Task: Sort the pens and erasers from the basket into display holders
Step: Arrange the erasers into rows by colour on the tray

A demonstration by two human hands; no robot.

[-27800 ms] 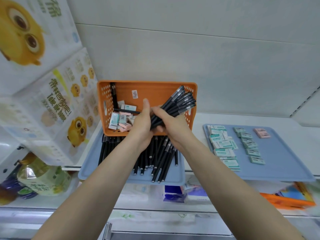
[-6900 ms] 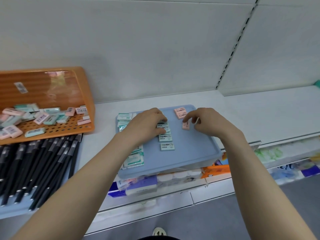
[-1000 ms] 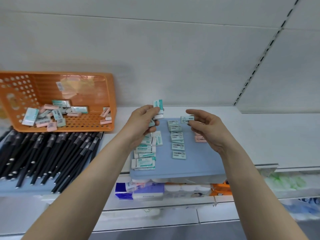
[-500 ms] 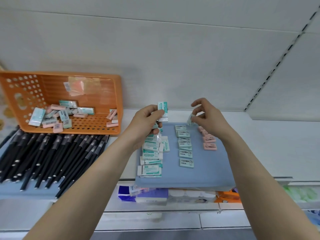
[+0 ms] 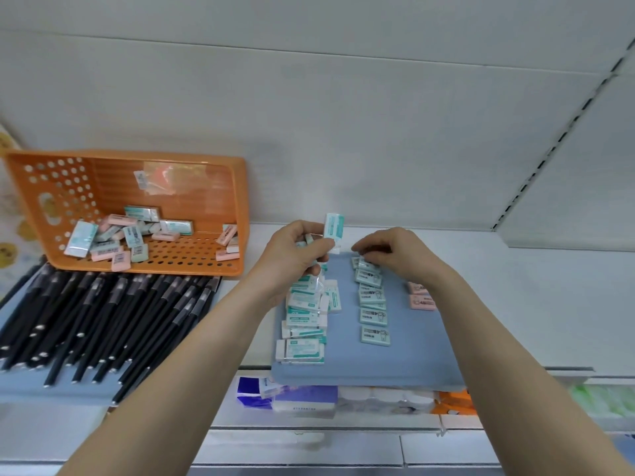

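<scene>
The tilted orange perforated plastic basket [image 5: 220, 187] at nine o'clock holds loose erasers. The left hand [image 5: 292, 259] pinches a teal-and-white wrapped eraser [image 5: 333, 226]; the right hand [image 5: 395, 252], fingers pinched, should square its small eraser onto the blue tray's [image 5: 412, 359] twelve-o'clock row.

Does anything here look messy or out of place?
The orange basket is tipped up against the wall, erasers still jumbled inside. On the blue tray, the left column of teal erasers is a crooked, overlapping heap beside a neater row.
</scene>
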